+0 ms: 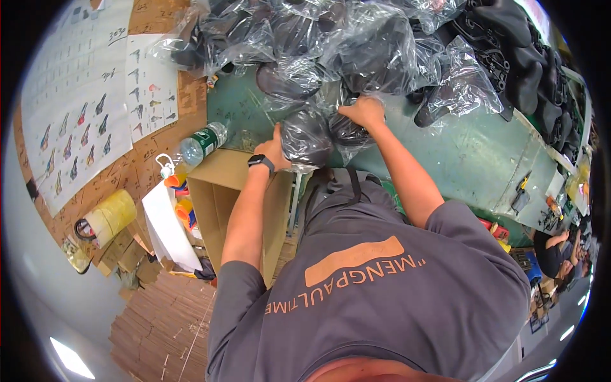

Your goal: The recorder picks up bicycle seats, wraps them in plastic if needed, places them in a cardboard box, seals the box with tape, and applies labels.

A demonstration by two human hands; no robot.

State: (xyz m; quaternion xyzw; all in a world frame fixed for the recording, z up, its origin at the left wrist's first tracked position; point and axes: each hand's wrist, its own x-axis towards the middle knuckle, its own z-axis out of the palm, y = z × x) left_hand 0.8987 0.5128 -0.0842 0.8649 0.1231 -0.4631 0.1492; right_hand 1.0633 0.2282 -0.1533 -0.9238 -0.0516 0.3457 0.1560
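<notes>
Just above the middle of the frame, a black saddle in a clear plastic bag (307,141) sits at the near edge of the green table (471,153). My left hand (275,149) presses against its left side, thumb up, fingers curled round the plastic; a black watch (261,162) is on that wrist. My right hand (364,111) lies just to the right and above, fingers bent down onto a second bagged saddle (349,130) touching the first. Across the top of the frame is a heap of more bagged saddles (356,44). Left of my left arm stands an open cardboard box (216,191), with a plastic bottle (202,143) lying above it.
</notes>
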